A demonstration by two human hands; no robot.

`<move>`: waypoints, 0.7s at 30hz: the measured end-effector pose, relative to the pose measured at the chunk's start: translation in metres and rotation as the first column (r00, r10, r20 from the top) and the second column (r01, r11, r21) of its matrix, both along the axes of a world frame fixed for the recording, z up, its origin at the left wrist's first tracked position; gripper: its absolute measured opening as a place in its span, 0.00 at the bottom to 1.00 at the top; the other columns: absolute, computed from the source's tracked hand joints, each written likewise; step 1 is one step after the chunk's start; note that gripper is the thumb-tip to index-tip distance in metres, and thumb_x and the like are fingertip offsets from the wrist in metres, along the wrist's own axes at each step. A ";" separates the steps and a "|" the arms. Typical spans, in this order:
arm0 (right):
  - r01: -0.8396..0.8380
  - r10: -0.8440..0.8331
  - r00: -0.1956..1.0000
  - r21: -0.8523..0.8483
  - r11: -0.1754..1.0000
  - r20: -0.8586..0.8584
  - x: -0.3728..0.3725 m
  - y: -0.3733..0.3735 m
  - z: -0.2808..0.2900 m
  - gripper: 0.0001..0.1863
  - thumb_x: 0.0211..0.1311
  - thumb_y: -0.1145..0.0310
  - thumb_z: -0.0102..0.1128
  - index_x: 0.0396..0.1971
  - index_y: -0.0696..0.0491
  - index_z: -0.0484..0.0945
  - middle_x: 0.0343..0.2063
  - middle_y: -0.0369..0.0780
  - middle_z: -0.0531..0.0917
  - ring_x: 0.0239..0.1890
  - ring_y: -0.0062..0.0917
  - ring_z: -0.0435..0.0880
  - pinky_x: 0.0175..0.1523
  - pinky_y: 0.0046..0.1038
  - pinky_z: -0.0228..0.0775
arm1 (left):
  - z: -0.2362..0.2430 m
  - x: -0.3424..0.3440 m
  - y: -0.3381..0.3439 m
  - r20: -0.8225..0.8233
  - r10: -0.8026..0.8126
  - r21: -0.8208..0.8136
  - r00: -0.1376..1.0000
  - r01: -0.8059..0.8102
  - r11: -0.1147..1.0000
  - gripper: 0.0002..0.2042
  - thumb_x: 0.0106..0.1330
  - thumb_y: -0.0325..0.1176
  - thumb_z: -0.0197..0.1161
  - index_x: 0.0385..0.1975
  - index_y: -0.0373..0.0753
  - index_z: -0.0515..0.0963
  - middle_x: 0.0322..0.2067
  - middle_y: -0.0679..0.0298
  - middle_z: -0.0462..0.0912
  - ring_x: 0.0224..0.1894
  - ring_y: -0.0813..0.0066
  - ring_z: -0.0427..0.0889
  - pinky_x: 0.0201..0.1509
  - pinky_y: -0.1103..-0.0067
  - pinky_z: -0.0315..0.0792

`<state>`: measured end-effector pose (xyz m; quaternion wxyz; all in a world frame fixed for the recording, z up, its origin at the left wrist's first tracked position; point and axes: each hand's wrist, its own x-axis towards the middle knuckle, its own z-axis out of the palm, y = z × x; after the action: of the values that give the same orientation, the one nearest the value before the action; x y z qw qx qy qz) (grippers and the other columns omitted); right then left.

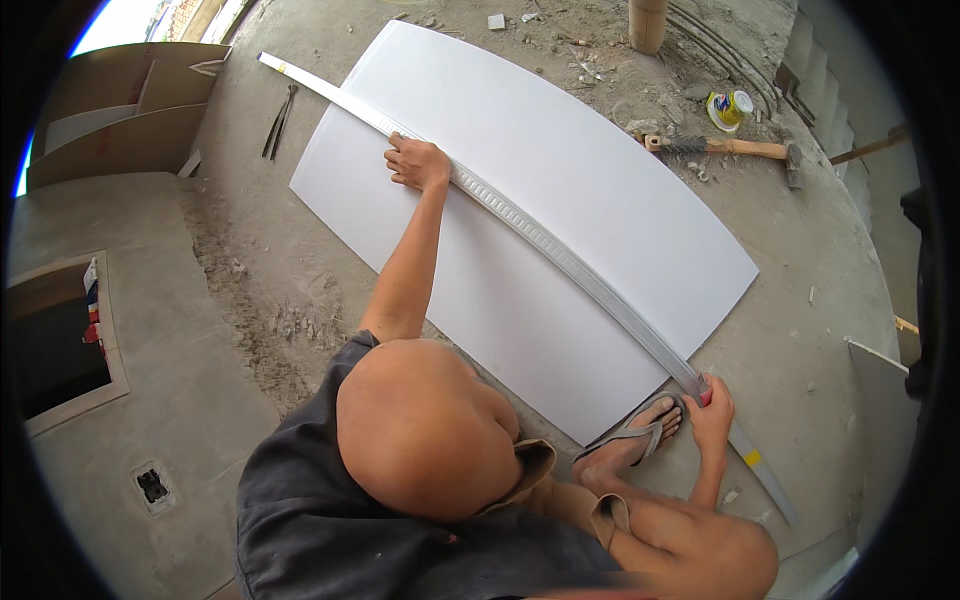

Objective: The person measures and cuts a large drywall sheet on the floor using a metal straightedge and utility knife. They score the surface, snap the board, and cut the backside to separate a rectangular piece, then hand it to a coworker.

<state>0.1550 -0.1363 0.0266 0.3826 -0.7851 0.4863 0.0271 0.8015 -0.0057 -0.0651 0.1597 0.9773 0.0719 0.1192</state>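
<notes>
A large white board (560, 130) lies flat on the concrete floor. Across it, from far left to near right, runs a long silver metal straightedge (540, 237) with yellow marks near its ends; both ends stick out past the board. My left hand (418, 162) presses on the straightedge toward its far end, fingers curled over it. At the board's near right edge, my right hand (712, 415) is closed around a small red object (706, 397), mostly hidden by the fingers, right against the straightedge.
My sandalled foot (652, 425) rests by the board's near corner. A hammer (740, 148) and a yellow-and-white tub (730, 110) lie beyond its right side. Long-handled pincers (280, 122) lie at left. Brown panels (120, 110) lean at far left; a post (648, 25) stands behind.
</notes>
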 end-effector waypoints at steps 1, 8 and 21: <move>-0.005 0.005 1.000 -0.001 1.000 0.013 0.001 0.000 0.003 0.26 0.52 0.76 0.79 0.53 0.59 0.81 0.33 0.43 0.81 0.31 0.34 0.77 0.41 0.36 0.73 | 0.000 0.000 0.000 -0.014 -0.005 -0.006 1.000 0.005 1.000 0.18 0.81 0.38 0.47 0.66 0.41 0.67 0.55 0.49 0.74 0.58 0.53 0.75 0.61 0.56 0.67; 0.181 -0.184 0.963 -0.034 0.983 -0.197 -0.008 -0.013 0.021 0.17 0.75 0.63 0.65 0.51 0.59 0.73 0.37 0.49 0.82 0.35 0.37 0.81 0.45 0.36 0.74 | -0.001 0.004 -0.001 -0.044 0.028 -0.011 0.999 -0.029 1.000 0.17 0.81 0.39 0.48 0.64 0.44 0.67 0.58 0.48 0.74 0.63 0.52 0.73 0.64 0.53 0.66; 0.453 -0.450 0.883 0.491 0.744 -0.134 0.026 -0.034 0.079 0.22 0.84 0.60 0.51 0.70 0.52 0.69 0.32 0.39 0.82 0.21 0.17 0.77 0.27 0.25 0.73 | -0.026 0.020 0.009 0.224 -0.112 -0.014 0.968 0.118 0.993 0.19 0.72 0.33 0.56 0.61 0.37 0.72 0.64 0.54 0.72 0.69 0.55 0.69 0.72 0.60 0.64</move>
<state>0.1814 -0.1699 0.1051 0.5692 -0.5145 0.6382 0.0638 0.8220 0.0033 -0.0914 0.1868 0.9580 -0.0015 0.2174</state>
